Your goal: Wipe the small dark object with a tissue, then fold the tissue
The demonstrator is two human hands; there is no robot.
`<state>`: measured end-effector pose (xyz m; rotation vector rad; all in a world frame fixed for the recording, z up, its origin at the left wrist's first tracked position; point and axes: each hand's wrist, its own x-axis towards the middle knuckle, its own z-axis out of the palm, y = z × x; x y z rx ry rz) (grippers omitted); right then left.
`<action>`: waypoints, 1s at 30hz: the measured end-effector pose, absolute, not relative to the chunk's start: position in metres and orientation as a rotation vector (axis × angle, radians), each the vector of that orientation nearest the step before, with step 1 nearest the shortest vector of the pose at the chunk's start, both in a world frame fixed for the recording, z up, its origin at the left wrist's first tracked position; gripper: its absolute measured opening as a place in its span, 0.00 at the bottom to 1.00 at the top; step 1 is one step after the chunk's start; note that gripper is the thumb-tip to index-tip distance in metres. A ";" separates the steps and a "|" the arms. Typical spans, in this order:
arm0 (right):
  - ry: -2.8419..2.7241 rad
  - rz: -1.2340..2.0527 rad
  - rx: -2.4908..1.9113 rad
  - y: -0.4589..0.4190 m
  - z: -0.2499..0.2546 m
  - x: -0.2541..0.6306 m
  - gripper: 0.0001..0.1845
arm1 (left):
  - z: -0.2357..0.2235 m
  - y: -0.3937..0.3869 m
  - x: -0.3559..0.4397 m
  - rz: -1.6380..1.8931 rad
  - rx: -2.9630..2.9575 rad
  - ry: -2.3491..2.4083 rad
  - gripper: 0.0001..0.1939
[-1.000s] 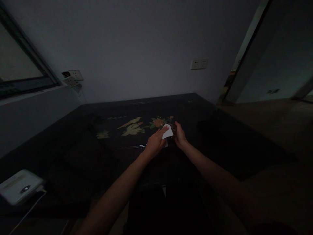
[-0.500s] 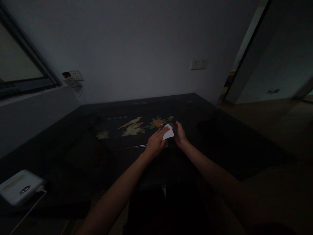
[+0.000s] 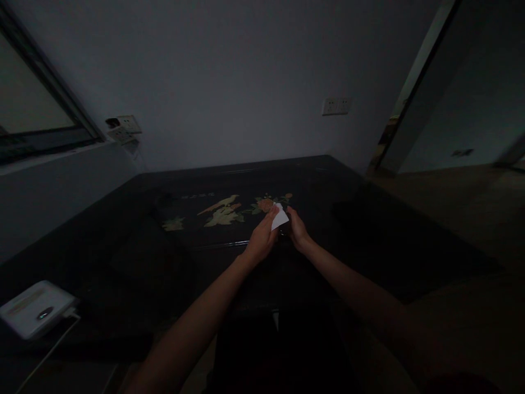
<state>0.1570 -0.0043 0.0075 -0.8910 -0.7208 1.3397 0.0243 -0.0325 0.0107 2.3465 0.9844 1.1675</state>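
A white piece of paper, probably a tissue (image 3: 280, 218), is pinched in my left hand (image 3: 261, 239), its loose part fanning out to the right. My right hand (image 3: 298, 231) is curled round a small dark object (image 3: 284, 227) that the paper partly covers. Dim light hides what kind of object it is. Both hands are close together above the near part of a dark tabletop (image 3: 254, 284), just in front of a picture of a bird and flowers (image 3: 225, 214) set in its surface.
At the left edge of the table lies a white box-shaped device (image 3: 36, 309) with a white cable (image 3: 49, 353). Behind the table is a wall with sockets (image 3: 336, 106) on the right and more sockets (image 3: 128, 125) by the window at left. A doorway (image 3: 388, 131) opens at the right.
Both hands have moved slightly closer together, the right one shifting left. The dark object has turned and is now more hidden behind the paper. The camera view has shifted slightly.
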 end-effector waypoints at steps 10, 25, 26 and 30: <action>-0.721 1.337 -0.897 -0.008 0.008 0.155 0.14 | 0.018 -0.038 0.025 1.164 2.502 0.882 0.29; -0.480 1.437 -0.940 -0.008 0.034 0.169 0.16 | 0.022 -0.043 0.023 1.004 2.829 0.786 0.30; -0.496 1.437 -0.932 -0.008 0.034 0.169 0.16 | 0.022 -0.043 0.023 1.002 2.832 0.794 0.30; -0.516 1.434 -0.895 -0.005 0.031 0.171 0.17 | 0.022 -0.044 0.022 1.012 2.828 0.827 0.30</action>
